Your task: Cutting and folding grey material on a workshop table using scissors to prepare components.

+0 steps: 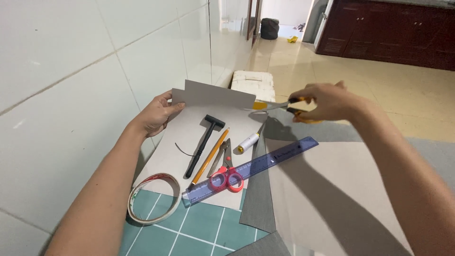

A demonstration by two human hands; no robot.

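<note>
Against the tiled wall, seen from the head camera, the left hand [159,113] pinches the edge of a grey card sheet [213,95], holding it upright. The right hand [327,100] is closed round yellow-handled scissors [279,105], blades open at the card's right edge. Thin card may flex and the cut could wander, since only one side is supported. Below lie a hammer [204,142], pencil [208,159], thread spool [248,142], blue ruler [251,169], red scissors [226,176] and tape roll [154,198]. A white foam box [253,83] stands behind.
</note>
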